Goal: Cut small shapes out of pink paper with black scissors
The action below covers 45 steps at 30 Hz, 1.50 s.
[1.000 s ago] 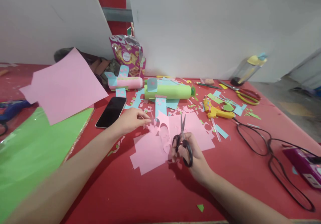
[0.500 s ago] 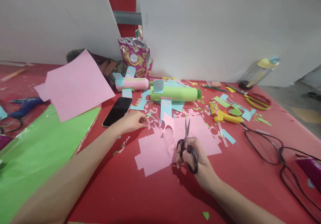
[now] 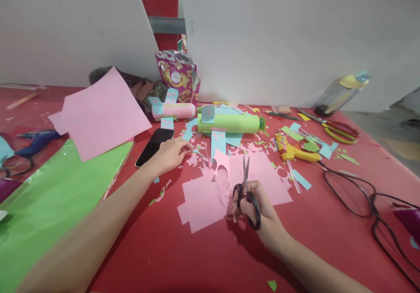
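Observation:
My right hand (image 3: 254, 203) grips a pair of black-handled scissors (image 3: 245, 188), its fingers through the loops and the slightly parted blades pointing away from me. Beneath and beside it lies cut pink paper (image 3: 203, 203) with a curved notch and curled strips. My left hand (image 3: 173, 154) is pinched at the fingertips near small pink and blue paper scraps (image 3: 197, 157); whatever it holds is too small to name. The black phone (image 3: 154, 146) lies under and beside that hand. Beyond are a green paper-covered bottle (image 3: 232, 123) and a pink one (image 3: 177, 110), both with blue paper fins.
On the right are a yellow glue gun (image 3: 295, 154) with a black cable (image 3: 348, 199), large red-yellow scissors (image 3: 337, 131) and a clear bottle (image 3: 337, 96). Pink paper (image 3: 105, 113) and a green sheet (image 3: 65, 210) lie left, near a blue glue gun (image 3: 39, 144). A snack bag (image 3: 177, 74) stands behind.
My left hand has moved slightly up and back toward the phone, its fingers now closer together. My right hand keeps the scissors in nearly the same place.

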Motion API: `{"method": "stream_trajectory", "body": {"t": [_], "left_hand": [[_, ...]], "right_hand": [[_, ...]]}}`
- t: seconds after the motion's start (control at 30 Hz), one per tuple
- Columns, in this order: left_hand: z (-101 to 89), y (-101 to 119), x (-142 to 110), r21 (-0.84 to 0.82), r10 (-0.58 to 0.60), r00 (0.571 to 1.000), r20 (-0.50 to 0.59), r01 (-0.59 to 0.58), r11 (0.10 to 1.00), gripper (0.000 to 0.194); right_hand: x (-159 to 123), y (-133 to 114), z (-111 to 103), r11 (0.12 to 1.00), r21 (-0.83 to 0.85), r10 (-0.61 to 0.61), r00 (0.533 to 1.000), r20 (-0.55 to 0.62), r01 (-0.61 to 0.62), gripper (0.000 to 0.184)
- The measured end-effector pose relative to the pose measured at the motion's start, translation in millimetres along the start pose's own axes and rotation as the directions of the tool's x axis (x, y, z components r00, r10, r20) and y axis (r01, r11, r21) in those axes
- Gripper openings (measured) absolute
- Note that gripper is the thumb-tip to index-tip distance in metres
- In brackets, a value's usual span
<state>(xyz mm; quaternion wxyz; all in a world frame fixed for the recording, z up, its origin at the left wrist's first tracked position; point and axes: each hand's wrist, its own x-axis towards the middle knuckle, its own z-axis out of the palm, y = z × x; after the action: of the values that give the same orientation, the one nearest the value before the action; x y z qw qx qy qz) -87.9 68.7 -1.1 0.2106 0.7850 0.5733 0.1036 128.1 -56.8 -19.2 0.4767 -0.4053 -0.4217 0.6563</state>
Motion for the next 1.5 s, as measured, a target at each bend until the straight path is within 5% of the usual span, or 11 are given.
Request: {"method": "stream_trajectory", "body": {"t": [0.17,0.47,0.7,0.93,1.07,1.17,1.33,1.5], "left_hand": [[1.2,13.2,-6.2,-0.034,0.055,0.998,-0.019,-0.056,0.998,0.024],[16.9,38.4,-19.3,-0.371,0.26,0.94,0.222,-0.166,0.914,0.033],[32.0,42.4,-21.6,-0.437,0.175,0.948,0.266,-0.043,0.898,0.051],[35.0,39.8,-17.2,-0.48,0.118,0.986,0.117,-0.048,0.876,0.04],[27.1,46.6,-22.8,-0.429,0.223,0.966,-0.129,-0.257,0.866,0.023],[21.4,54.2,-30.2,-0.49,0.345,0.919,-0.193,-0.395,0.777,0.018],[20.0,63.0,-37.9,-0.649,0.268,0.961,-0.073,-0.25,0.719,0.016],[26.3,65.7,-40.7,-0.685,0.312,0.95,-0.019,-0.239,0.688,0.017]], "right_hand": [[-0.1,-1.0,-0.5,1.0,0.004,-0.002,1.0,-0.007,0.003,0.024],[-0.3,-6.8,1.0,0.999,-0.009,0.044,0.998,-0.042,-0.044,0.026],[0.9,-9.1,1.3,0.997,-0.066,0.038,0.996,-0.079,-0.044,0.027],[1.0,-8.7,1.0,0.998,-0.028,0.05,0.995,-0.088,-0.053,0.027],[0.9,-3.4,-3.4,0.998,-0.055,-0.001,0.982,-0.19,-0.009,0.024],[3.1,-0.6,-7.1,0.997,-0.042,-0.071,0.953,-0.294,0.062,0.028],[6.5,-3.8,-6.1,0.995,-0.079,-0.09,0.939,-0.332,0.068,0.034],[5.4,-6.7,-3.0,0.994,-0.098,-0.081,0.938,-0.337,0.051,0.037]]}}
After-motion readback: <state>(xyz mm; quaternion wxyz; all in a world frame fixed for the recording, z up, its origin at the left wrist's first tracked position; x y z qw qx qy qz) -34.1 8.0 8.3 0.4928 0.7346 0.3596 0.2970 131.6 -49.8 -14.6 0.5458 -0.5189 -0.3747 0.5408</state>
